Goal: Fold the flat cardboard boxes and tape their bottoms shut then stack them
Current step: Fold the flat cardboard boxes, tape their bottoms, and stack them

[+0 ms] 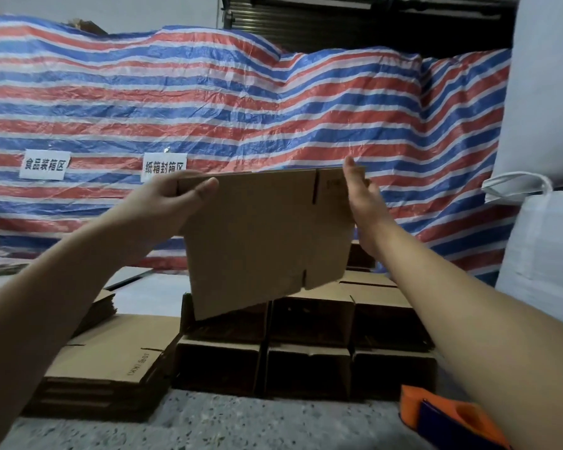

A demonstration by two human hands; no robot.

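Orange tape dispenser (449,420) sits lowest right on the floor. I see my left hand (173,198) pinching the flat cardboard box (264,241) upright above the folded boxes (306,345). My right hand (359,190) seems flat against its far edge.

Striped tarp (241,102) hung across the back of the room

The red, white and blue tarp carries two white paper signs (45,165) with Chinese characters, low on its left part. A big white sack (540,241) with a loop handle stands right of the tarp, a dark roller shutter (355,24) shows above it, and speckled concrete floor (241,423) lies below.
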